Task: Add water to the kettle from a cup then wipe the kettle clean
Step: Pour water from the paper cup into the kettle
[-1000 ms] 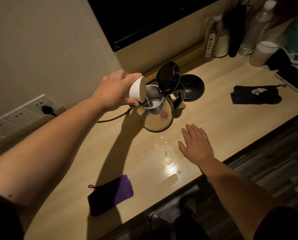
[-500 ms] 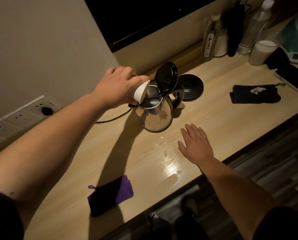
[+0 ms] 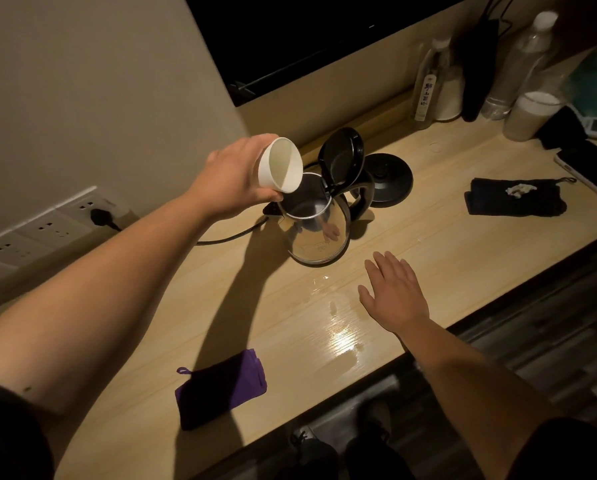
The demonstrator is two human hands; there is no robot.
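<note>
Dim light falls on a pale wooden counter [image 3: 446,244] set against a beige wall, with bottles crowded at the far right corner. Near its middle stands the glass kettle [image 3: 316,230], upright, its black lid [image 3: 342,157] hinged up and back so the mouth faces the ceiling; its round base [image 3: 389,174] sits apart, just behind and to the right. Above the kettle's left rim, the left hand [image 3: 234,181] wraps around a white cup [image 3: 281,165], tipped well over, with its opening turned toward the camera and its lower lip over the kettle's mouth. No stream shows, and the cup's inside looks empty, so the pour seems finished or nearly so. The right hand [image 3: 392,292] lies flat and open on the counter, holding nothing, just in front and to the right of the kettle, beside a wet sheen [image 3: 338,330] on the wood. For wiping, the purple cloth [image 3: 221,388] lies at the near edge, below the left forearm; the dark cloth [image 3: 513,196] lies well to the right. The free right hand looks better placed to fetch either.
</note>
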